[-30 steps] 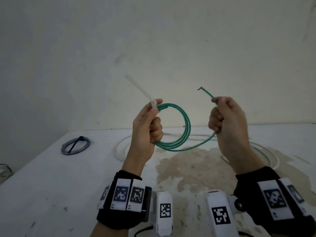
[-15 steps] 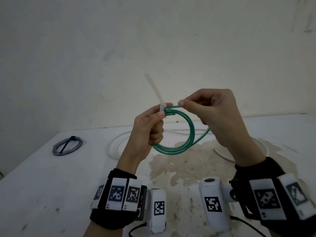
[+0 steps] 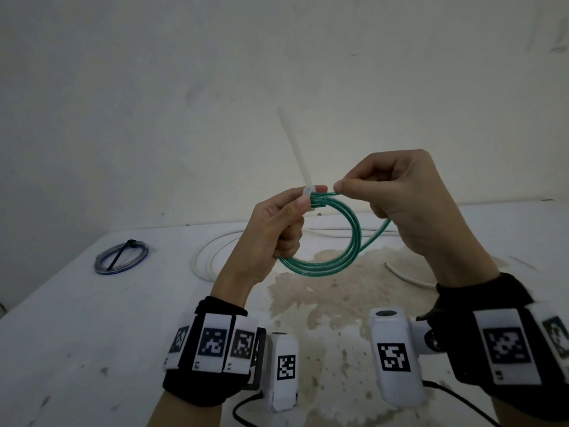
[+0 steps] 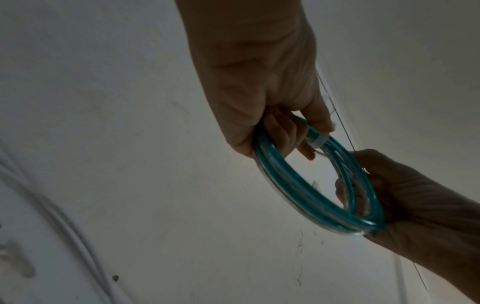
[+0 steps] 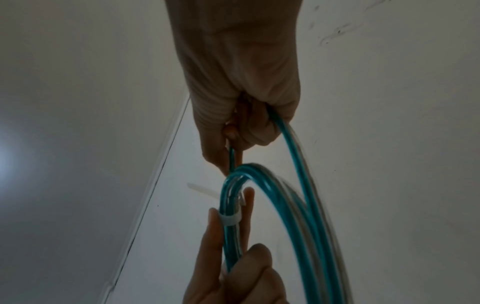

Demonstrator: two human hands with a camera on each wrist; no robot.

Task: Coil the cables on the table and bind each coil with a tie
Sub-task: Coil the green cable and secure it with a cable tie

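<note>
A green cable is wound into a small coil held up in the air above the table. My left hand pinches the top of the coil where a white tie wraps it, and the tie's tail sticks up. My right hand pinches the cable's free end right beside that spot, with the last strand running down through its palm. In the left wrist view the tie band circles the green coil. The right wrist view shows the tie round the strands between my left fingers.
A blue coil bound with a black tie lies at the table's far left. A loose white cable sprawls across the back of the white table. A brown stain marks the middle. A wall stands close behind.
My right hand has carried the green cable's free end leftward to the top of the coil, next to my left fingers. The tie's tail now stands more upright.
</note>
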